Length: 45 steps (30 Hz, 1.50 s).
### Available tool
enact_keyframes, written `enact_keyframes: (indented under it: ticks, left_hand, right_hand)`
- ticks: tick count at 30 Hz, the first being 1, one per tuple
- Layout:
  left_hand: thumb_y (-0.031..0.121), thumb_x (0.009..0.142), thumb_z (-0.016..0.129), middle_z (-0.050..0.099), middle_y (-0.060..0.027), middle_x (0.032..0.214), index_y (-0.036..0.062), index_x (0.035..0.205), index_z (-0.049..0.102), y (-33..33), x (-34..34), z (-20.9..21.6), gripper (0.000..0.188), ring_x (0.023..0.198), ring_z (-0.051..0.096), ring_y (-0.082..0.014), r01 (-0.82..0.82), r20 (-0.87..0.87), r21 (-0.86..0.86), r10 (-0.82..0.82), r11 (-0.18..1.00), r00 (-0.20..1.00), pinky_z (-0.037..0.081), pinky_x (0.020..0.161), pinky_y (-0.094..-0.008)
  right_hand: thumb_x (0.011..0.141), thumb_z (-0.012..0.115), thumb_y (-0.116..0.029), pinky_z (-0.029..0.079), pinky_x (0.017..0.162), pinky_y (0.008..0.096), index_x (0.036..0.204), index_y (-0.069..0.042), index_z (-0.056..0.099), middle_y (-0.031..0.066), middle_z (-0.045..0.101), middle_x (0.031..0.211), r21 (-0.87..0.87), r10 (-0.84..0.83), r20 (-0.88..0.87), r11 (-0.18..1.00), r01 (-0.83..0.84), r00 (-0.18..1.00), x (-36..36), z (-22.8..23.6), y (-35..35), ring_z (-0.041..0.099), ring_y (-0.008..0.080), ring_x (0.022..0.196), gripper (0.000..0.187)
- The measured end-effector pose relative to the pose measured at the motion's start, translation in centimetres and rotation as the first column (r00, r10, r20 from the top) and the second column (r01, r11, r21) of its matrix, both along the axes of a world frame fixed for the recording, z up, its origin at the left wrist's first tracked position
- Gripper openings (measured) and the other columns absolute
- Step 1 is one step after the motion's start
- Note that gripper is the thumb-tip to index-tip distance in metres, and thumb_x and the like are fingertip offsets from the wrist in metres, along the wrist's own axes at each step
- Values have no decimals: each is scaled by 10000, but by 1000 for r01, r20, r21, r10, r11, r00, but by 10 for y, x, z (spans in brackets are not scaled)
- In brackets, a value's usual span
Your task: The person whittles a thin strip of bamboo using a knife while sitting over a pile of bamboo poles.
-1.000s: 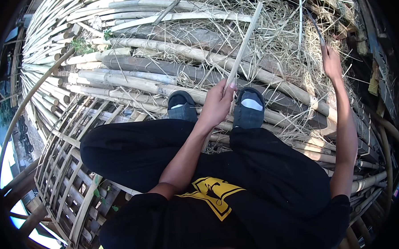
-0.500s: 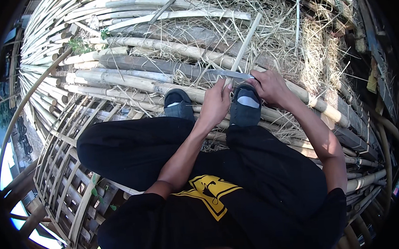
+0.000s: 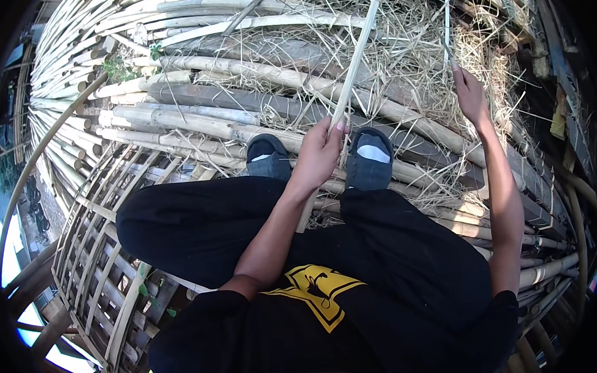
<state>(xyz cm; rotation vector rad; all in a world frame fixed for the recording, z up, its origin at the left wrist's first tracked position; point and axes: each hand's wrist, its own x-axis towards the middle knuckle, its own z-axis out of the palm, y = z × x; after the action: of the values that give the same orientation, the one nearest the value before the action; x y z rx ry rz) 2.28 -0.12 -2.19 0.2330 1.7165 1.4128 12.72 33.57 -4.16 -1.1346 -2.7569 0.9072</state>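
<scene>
My left hand (image 3: pixel 319 153) is closed round a long pale bamboo strip (image 3: pixel 357 58). Its far end slants away to the upper right, and its near end comes out below the hand, between my legs. Out to the right, at arm's length, is my right hand (image 3: pixel 472 97), closed on a knife (image 3: pixel 448 52). Only a thin dark line of the blade shows, pointing away from me and apart from the strip. Past the blade a narrow pale strip (image 3: pixel 446 7) runs toward the top edge; whether the two touch, I cannot tell.
Bamboo poles (image 3: pixel 196 127) lie across the ground under my shoes (image 3: pixel 369 163). Loose shavings (image 3: pixel 407 75) cover the ground ahead and to the right. A woven bamboo lattice (image 3: pixel 101 255) stands at the left, and more stacked poles (image 3: pixel 548 269) are at the right.
My right hand has swung from beside the strip out to the far right, taking the knife blade off it. My left hand has shifted slightly left, and the strip has tilted more upright.
</scene>
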Motion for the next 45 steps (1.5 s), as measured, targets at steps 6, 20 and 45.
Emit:
enact_keyframes:
  ticks: [6, 20, 45]
  left_hand:
    - [273, 1025, 418, 292, 93, 550, 65, 933, 490, 2, 1, 5, 239, 396, 240, -1, 5, 258, 49, -18, 999, 966, 182, 346, -194]
    - [291, 1021, 428, 267, 86, 566, 97, 903, 449, -5, 6, 21, 228, 400, 205, -4, -15, 481, 126, -47, 992, 876, 156, 354, -189]
    - [205, 1007, 447, 630, -150, 1089, 23, 1240, 444, 6, -24, -17, 296, 902, 664, -235, -450, 345, 255, 354, 856, 869, 529, 763, -328]
  right_hand:
    - [979, 437, -423, 392, 584, 452, 827, 5, 557, 206, 527, 635, -225, 485, -65, 844, -487, 872, -24, 18, -126, 508, 378, 606, 470]
    - [1002, 304, -450, 465, 602, 456, 907, -29, 623, 212, 614, 679, 126, 46, 236, 989, -77, 971, -33, -25, 13, 610, 368, 639, 537]
    - [921, 601, -408, 248, 390, 208, 870, -66, 547, -61, 417, 580, -932, -99, 7, 360, 42, 995, -24, 30, -166, 334, 21, 430, 350]
